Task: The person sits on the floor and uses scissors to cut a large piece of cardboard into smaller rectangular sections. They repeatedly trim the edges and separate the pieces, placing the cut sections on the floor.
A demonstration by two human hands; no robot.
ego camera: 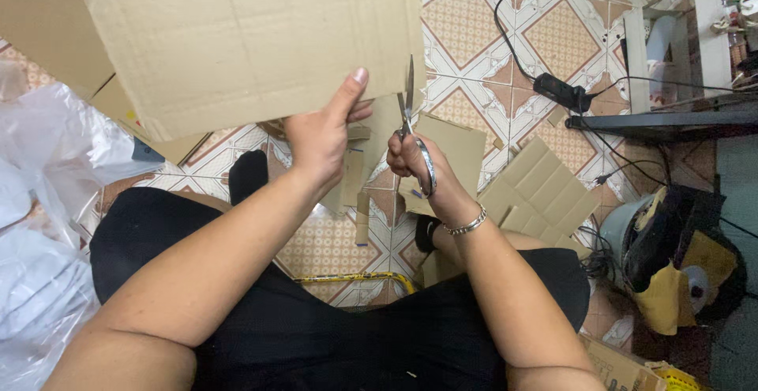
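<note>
My left hand grips the lower right edge of a large brown cardboard sheet, thumb pressed on its face, holding it up in front of me. My right hand is closed around the handles of metal scissors. The blades point upward along the sheet's right edge, at its lower corner. A silver bracelet circles my right wrist. I sit with legs in dark clothing spread over the tiled floor.
Cut cardboard pieces lie on the patterned floor tiles below the hands. White plastic bags pile at the left. A black cable and adapter run at the right, near a white frame and a dark cluttered bin.
</note>
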